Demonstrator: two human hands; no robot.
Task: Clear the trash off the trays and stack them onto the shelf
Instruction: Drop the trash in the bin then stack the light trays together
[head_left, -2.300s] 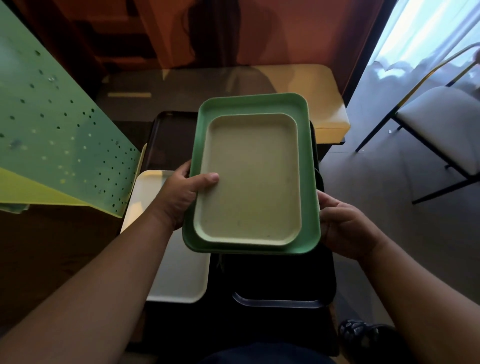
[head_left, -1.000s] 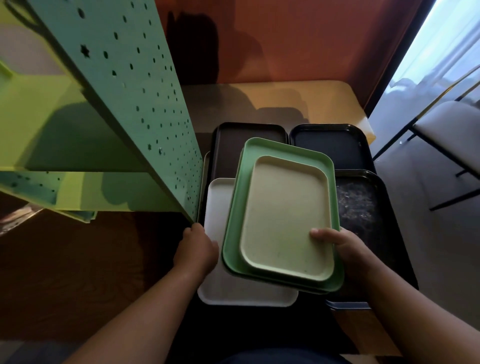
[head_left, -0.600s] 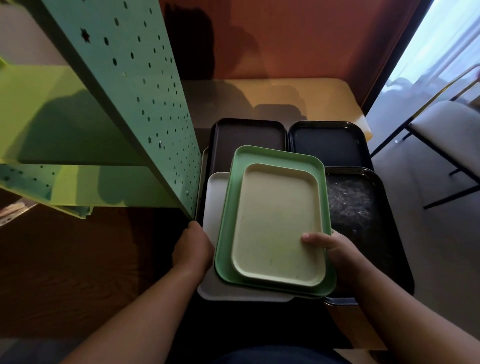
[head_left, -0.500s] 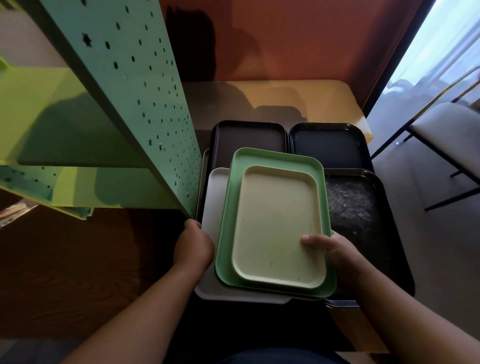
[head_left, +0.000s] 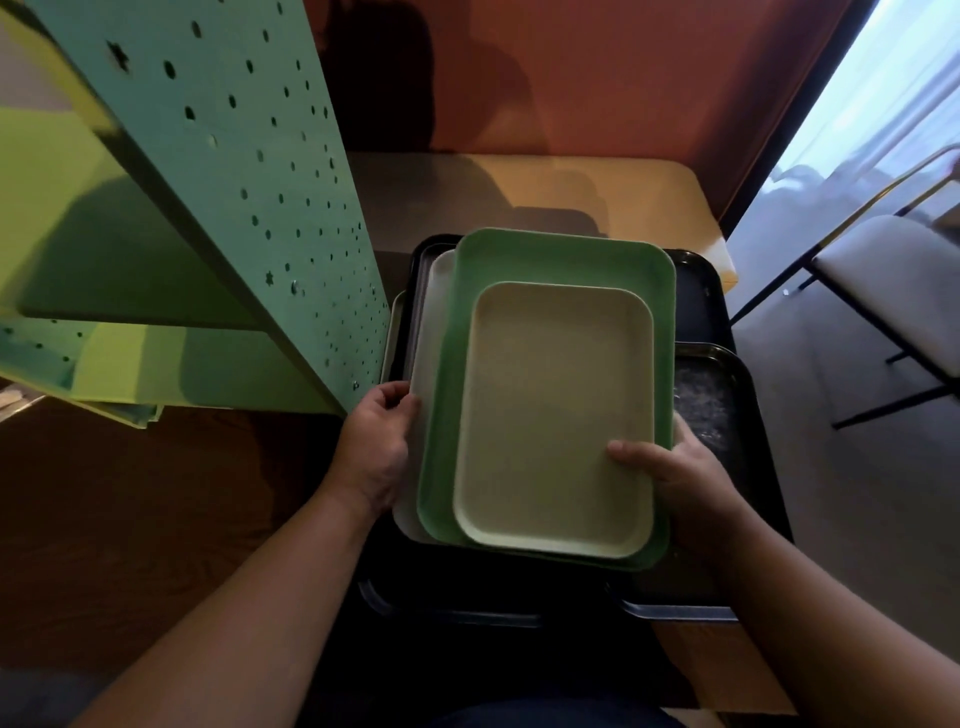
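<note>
Trays, stiff moulded plastic, judged light singly but awkward as a pile; smooth faces likely slippery, so raised rims on the long sides are judged the best hold. A cream tray (head_left: 556, 415) is nested in a green tray (head_left: 566, 260), both set on a pale grey tray (head_left: 428, 332), over dark trays (head_left: 727, 395) on the table. No trash is seen on the top tray. The left hand (head_left: 376, 447) is clamped on the grey tray's left edge. The right hand (head_left: 675, 467) is clamped on the right rims, thumb laid on the cream tray. The green shelf (head_left: 249, 171) stands just beside, left.
</note>
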